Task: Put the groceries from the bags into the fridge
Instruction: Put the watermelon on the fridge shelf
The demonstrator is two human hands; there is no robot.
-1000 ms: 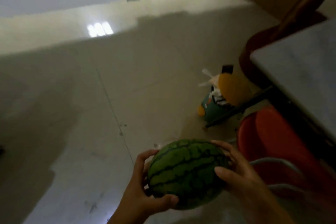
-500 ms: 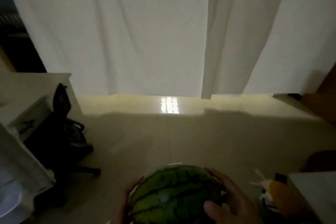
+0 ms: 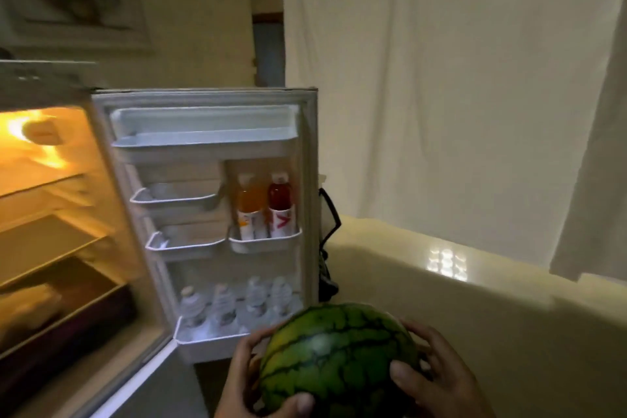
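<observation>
**Head view: watermelon held in both hands before the open fridge**

Head camera, nearest the lens: a whole striped watermelon sits low in the frame, carried between two hands in front of the lower corner of the fridge door. Left hand cups its left side, fingers curled round the rind, thumb lying across the lower front. Right hand grips the right side, fingers spread and curved over the top, thumb pressed on the front face.

Just beyond the fruit, the fridge door stands swung wide open. Its bottom rack holds a row of clear water bottles. Higher up, a small right-hand rack holds an orange drink bottle and a red drink bottle, upright, side by side. The long top rack and two small left-hand racks are blurred; contents cannot be told.

Left of the door, the fridge interior is lit amber, with several shelves visible.

Farther right, a pale curtain hangs down to a glossy floor. A dark object behind the door's edge is not identifiable.
</observation>
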